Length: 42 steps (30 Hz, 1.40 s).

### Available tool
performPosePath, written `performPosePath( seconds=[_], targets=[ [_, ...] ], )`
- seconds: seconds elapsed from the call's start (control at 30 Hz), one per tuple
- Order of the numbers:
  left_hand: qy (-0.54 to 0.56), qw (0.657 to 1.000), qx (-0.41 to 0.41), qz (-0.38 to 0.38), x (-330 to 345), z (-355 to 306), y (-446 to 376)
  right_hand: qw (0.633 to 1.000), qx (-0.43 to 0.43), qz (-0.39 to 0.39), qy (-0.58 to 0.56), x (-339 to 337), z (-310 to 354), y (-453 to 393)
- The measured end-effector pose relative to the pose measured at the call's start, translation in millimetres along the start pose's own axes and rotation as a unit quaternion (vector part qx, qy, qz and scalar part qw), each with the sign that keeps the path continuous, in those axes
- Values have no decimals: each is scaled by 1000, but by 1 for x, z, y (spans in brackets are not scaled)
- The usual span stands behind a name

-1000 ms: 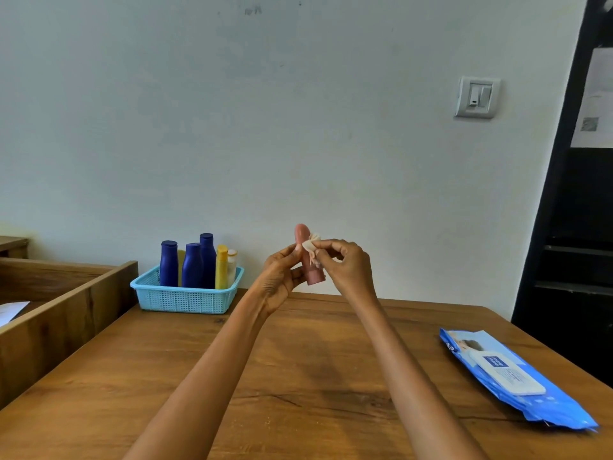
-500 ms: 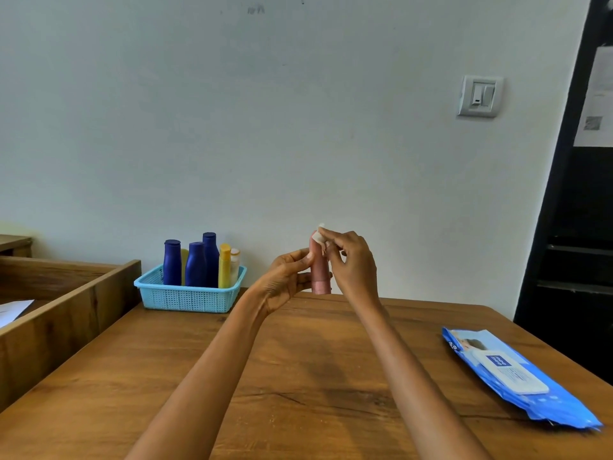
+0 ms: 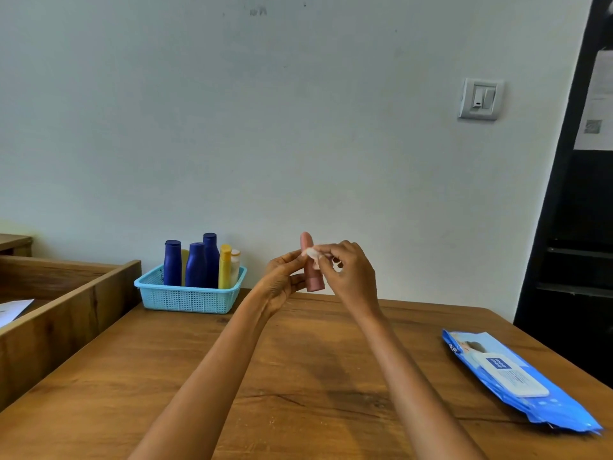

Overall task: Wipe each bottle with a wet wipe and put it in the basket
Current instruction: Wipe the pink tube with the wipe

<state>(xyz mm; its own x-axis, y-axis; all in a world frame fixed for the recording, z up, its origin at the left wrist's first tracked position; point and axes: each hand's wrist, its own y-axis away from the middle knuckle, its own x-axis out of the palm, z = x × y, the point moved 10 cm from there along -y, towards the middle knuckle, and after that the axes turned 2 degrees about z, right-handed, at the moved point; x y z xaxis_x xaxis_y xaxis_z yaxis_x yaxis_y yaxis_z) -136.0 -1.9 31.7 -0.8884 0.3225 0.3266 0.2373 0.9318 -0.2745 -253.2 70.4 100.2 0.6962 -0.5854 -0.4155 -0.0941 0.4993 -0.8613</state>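
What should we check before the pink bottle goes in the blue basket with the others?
1. Pink bottle held firmly: ok, the left hand grips it upright above the table.
2. Wet wipe on the bottle: ok, the right hand pinches it against the upper part.
3. Whole bottle wiped: cannot tell, the lower part is partly hidden by fingers.
4. Room in the light blue basket: ok, a gap shows at its right end beside the yellow bottle.
5. Bottles in the basket standing upright: ok.
6. Path to the basket: ok, nothing lies between it and the hands.
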Motion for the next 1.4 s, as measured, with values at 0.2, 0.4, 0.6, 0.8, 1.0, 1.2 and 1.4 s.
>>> performPosePath(
  seconds=[0.2,0.4,0.6,0.8,1.0,1.2,1.4],
  targets=[
    [-22,999,15,-25,-5,-4,-1,998,-32,7,57,11,14,5],
    [26,999,26,-33,-9,-10,3,999,50,4,-17,8,-5,5],
    [27,999,18,40,17,-10,8,975,168,-30,-142,-3,-34,-4],
    [-41,998,45,27,20,-12,5,960,205,19,-190,10,-43,0],
    [-32,997,68,-29,0,-20,5,970,170,40,-171,11,-27,-5],
    [-21,996,55,-64,-6,-15,5,961,221,50,-159,6,-49,0],
    [-36,995,66,-64,0,-17,6,925,250,80,-275,28,-47,9]
  ],
)
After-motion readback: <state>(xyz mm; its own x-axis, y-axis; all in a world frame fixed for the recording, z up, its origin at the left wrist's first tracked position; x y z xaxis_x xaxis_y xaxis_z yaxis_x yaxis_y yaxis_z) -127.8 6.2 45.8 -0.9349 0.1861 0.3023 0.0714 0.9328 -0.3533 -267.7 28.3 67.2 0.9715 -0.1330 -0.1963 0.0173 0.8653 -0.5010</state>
